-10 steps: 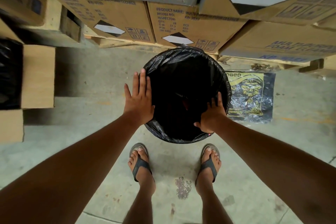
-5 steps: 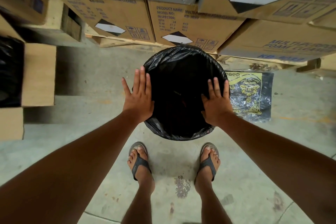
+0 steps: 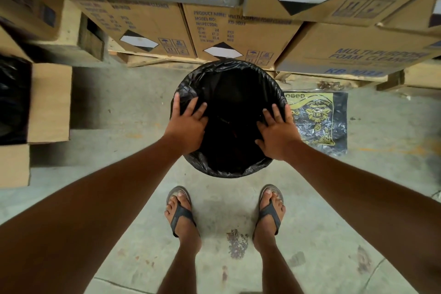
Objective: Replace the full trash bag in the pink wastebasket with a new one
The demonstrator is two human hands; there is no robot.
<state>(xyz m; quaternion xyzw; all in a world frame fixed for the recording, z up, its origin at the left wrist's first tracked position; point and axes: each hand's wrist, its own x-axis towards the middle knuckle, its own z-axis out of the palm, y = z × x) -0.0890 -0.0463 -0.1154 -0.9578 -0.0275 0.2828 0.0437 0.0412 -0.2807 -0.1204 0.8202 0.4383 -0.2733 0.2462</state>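
Note:
A black trash bag (image 3: 229, 74) lines the round wastebasket on the floor in front of me and is folded over its rim, so the pink basket itself is hidden. My left hand (image 3: 187, 124) lies flat on the left rim, fingers spread and reaching into the opening. On the right rim rests my right hand (image 3: 276, 133), also flat with fingers apart. Neither hand grips anything. The inside of the bag is dark and I cannot tell what it holds.
Stacked cardboard boxes (image 3: 241, 33) on wooden pallets stand just behind the basket. A flat black-and-yellow printed packet (image 3: 319, 122) lies on the concrete to its right. At the left stands an open carton (image 3: 50, 102) with black plastic inside. My sandalled feet (image 3: 181, 212) are just below the basket.
Both hands have slid along the rim toward the far side and further over the opening; the left moved from outside the rim onto it, the right came up from the near edge.

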